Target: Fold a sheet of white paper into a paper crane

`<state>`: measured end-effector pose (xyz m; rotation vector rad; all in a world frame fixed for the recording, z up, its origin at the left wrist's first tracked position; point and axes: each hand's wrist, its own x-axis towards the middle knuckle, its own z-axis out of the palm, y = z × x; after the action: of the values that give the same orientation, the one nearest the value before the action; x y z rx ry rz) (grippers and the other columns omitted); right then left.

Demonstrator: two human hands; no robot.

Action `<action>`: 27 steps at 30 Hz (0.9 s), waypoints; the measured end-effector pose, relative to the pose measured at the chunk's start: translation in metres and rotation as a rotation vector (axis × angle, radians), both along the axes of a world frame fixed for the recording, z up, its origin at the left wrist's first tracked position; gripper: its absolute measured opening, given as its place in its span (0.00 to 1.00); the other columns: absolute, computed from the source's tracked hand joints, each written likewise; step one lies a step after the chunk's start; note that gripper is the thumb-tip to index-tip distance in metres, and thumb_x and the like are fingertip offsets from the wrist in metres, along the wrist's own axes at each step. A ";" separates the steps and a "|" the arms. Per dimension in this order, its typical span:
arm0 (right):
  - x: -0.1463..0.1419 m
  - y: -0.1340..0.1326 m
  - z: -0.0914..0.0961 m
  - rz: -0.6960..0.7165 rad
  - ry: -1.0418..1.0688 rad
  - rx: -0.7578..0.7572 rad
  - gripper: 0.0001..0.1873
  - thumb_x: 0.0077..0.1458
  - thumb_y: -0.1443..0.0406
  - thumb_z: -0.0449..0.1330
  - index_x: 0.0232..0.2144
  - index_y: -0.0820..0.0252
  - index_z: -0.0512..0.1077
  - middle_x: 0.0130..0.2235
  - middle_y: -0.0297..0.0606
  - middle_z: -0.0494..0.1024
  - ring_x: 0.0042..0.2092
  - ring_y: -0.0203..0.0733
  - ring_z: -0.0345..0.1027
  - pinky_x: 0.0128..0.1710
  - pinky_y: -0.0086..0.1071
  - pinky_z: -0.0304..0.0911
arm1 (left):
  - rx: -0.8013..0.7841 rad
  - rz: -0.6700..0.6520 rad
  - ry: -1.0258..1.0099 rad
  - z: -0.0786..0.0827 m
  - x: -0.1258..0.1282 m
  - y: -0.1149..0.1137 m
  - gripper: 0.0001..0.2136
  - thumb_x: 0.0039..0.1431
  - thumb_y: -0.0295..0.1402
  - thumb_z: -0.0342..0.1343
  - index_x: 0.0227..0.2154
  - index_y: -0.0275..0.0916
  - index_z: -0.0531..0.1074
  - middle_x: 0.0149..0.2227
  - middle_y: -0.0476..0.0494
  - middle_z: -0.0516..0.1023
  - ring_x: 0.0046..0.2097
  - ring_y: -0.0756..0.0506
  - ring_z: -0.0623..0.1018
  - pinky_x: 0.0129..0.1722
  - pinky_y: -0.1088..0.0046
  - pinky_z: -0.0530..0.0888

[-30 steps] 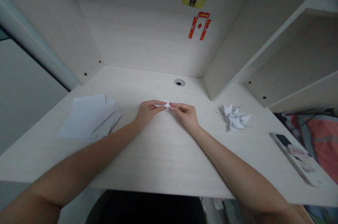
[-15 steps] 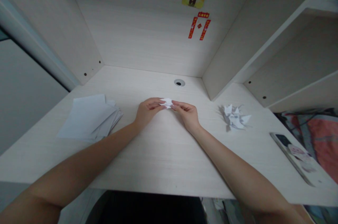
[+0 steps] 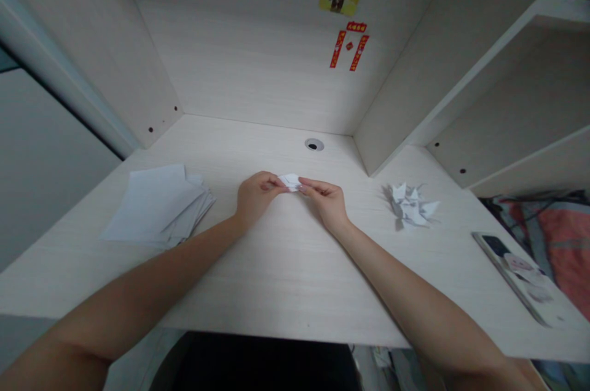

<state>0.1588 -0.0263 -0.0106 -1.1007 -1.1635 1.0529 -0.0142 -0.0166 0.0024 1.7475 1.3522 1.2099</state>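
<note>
A small folded white paper piece [image 3: 290, 181] is pinched between both hands, just above the middle of the pale wooden desk [image 3: 276, 268]. My left hand [image 3: 255, 196] grips its left side with thumb and fingers. On the other side my right hand [image 3: 326, 199] holds its right end with the fingertips. Most of the paper is hidden by the fingers.
A fanned stack of white paper sheets [image 3: 157, 203] lies at the left. A pile of folded white paper shapes [image 3: 410, 206] sits at the right. A phone [image 3: 519, 274] rests near the right front edge. A cable hole [image 3: 314, 144] is at the back, shelves rise right.
The paper piece has been lifted and bunched a little between the fingertips, and both hands have shifted slightly towards the back of the desk.
</note>
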 end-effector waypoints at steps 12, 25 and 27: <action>0.002 0.003 -0.002 -0.015 0.060 -0.020 0.13 0.39 0.60 0.67 0.32 0.56 0.79 0.33 0.38 0.81 0.33 0.40 0.73 0.39 0.36 0.68 | -0.012 -0.020 -0.046 0.003 0.002 -0.002 0.12 0.45 0.41 0.62 0.29 0.41 0.71 0.33 0.49 0.77 0.34 0.48 0.77 0.34 0.75 0.70; 0.000 -0.002 -0.002 0.043 0.011 0.017 0.14 0.39 0.59 0.68 0.32 0.56 0.79 0.33 0.38 0.81 0.32 0.41 0.74 0.39 0.36 0.68 | -0.242 -0.234 -0.358 -0.002 0.007 0.000 0.16 0.45 0.40 0.63 0.37 0.38 0.76 0.35 0.43 0.81 0.35 0.46 0.79 0.36 0.72 0.74; 0.000 -0.002 -0.002 0.043 0.008 0.016 0.14 0.39 0.59 0.68 0.32 0.56 0.79 0.33 0.38 0.81 0.33 0.41 0.74 0.39 0.37 0.68 | -0.262 -0.211 -0.362 -0.001 0.007 -0.001 0.17 0.45 0.40 0.63 0.37 0.38 0.76 0.35 0.42 0.81 0.33 0.46 0.79 0.33 0.73 0.74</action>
<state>0.1589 -0.0283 -0.0124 -1.0621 -1.1926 1.0784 -0.0076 -0.0173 0.0010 1.3703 1.0325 1.1102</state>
